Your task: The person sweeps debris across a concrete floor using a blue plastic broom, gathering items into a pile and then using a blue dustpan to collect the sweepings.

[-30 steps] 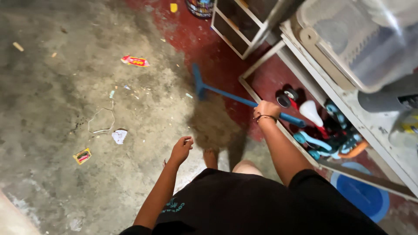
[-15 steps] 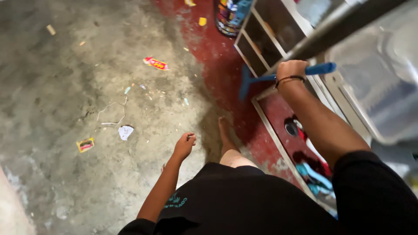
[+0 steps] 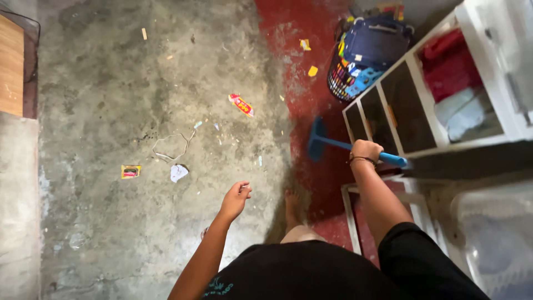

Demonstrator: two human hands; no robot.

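Currently a blue broom (image 3: 333, 143) is grasped by the right hand (image 3: 366, 150), which is clenched around its handle just beside the front of a white shelf unit (image 3: 444, 83); the broom head is set on the red part of the floor (image 3: 300, 66). The left hand (image 3: 235, 200) is held loosely curled over the grey concrete, nothing being grasped in it. A red wrapper (image 3: 241, 104), a white paper scrap (image 3: 178, 173) and a small yellow packet (image 3: 130, 171) are scattered on the floor, well apart from the broom.

The broom (image 3: 333, 143) lies between the litter (image 3: 240, 104) on the left and the shelf (image 3: 422, 100) on the right; the basket (image 3: 363, 58) stands behind it.
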